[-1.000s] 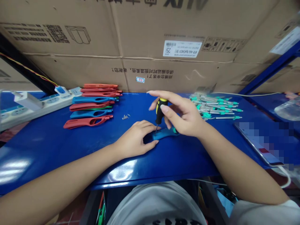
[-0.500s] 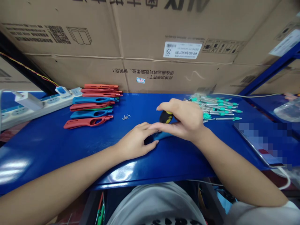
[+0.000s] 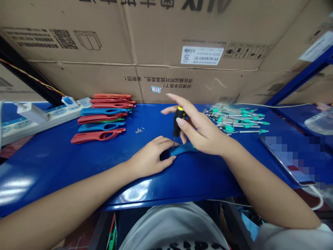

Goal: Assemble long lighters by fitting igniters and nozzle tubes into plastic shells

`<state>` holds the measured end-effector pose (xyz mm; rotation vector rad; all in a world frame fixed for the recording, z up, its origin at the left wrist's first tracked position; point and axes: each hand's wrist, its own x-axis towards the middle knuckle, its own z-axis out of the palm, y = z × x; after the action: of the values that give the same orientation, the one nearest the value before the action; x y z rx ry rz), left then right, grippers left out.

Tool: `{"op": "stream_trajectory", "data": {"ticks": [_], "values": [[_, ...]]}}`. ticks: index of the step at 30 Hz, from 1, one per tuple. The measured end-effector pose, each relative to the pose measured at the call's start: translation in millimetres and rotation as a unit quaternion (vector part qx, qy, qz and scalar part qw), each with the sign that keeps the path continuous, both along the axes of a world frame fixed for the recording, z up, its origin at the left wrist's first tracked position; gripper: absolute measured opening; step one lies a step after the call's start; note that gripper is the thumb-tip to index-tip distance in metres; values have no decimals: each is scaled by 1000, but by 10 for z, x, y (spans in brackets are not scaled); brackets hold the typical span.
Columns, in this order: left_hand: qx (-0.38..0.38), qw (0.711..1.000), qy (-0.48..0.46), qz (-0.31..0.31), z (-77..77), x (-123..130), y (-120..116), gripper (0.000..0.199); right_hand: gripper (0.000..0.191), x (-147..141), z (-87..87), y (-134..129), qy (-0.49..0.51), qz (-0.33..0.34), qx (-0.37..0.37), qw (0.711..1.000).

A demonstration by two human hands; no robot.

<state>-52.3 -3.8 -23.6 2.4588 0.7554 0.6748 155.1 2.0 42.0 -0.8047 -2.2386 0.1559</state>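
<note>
A black and yellow screwdriver [image 3: 177, 125] stands nearly upright, its thin shaft pointing down at a blue plastic casing [image 3: 183, 149]. My right hand [image 3: 201, 130] has its thumb and some fingers around the handle, with the index finger stretched out past it. My left hand [image 3: 152, 156] rests on the table and grips the left end of the casing between thumb and fingers. The casing's right end is partly behind my right hand. Several tiny screws [image 3: 139, 130] lie beyond my left hand.
Red and blue casings [image 3: 100, 134] lie in a row at the left, beside a white power strip [image 3: 58, 113]. Metal rods with green parts [image 3: 241, 121] are piled at the right, near a phone [image 3: 288, 163]. A cardboard box [image 3: 161, 45] stands behind the blue table [image 3: 203, 180].
My right hand has opened somewhat around the screwdriver, its fingers now stretched up and left. The screwdriver stands more upright, with more of its handle and shaft showing. My left hand stays in place.
</note>
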Motion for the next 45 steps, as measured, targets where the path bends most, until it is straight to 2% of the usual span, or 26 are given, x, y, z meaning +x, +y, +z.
{"op": "stream_trajectory", "data": {"ticks": [5, 10, 16, 21, 26, 31, 32, 36, 38, 41, 42, 45], "values": [[4, 1000, -5, -6, 4, 3, 1, 32, 42, 2, -33, 14, -10, -56, 100, 993], [-3, 1000, 4, -2, 11, 2, 1, 32, 47, -15, -27, 9, 26, -1, -4, 1000], [8, 1000, 4, -6, -5, -4, 1, 34, 35, -8, -15, 21, 50, -48, 63, 996], [4, 1000, 13, -5, 3, -4, 4, 34, 38, -9, 18, 3, 67, 37, -35, 996], [15, 1000, 5, -9, 1, -8, 3, 35, 31, 10, 38, 0, 60, -22, 55, 996], [3, 1000, 10, -7, 8, -7, 6, 35, 38, 0, 19, 11, 64, 60, -62, 994], [4, 1000, 11, -9, 8, -7, 6, 36, 37, 0, 10, 17, 64, 59, -60, 994], [14, 1000, 10, -15, 3, -8, 7, 35, 33, 10, 0, 23, 74, -6, 32, 997], [12, 1000, 10, -14, 0, -11, 7, 34, 31, 14, 15, 13, 77, 13, 9, 997], [5, 1000, 12, -11, 1, -13, 6, 34, 36, 16, 27, 11, 79, 63, -66, 993], [5, 1000, 13, -11, 1, -13, 5, 35, 36, 18, 24, 17, 80, 62, -63, 993], [13, 1000, 17, -14, 0, -14, 5, 35, 31, 25, 2, 37, 95, 8, 21, 995]]}}
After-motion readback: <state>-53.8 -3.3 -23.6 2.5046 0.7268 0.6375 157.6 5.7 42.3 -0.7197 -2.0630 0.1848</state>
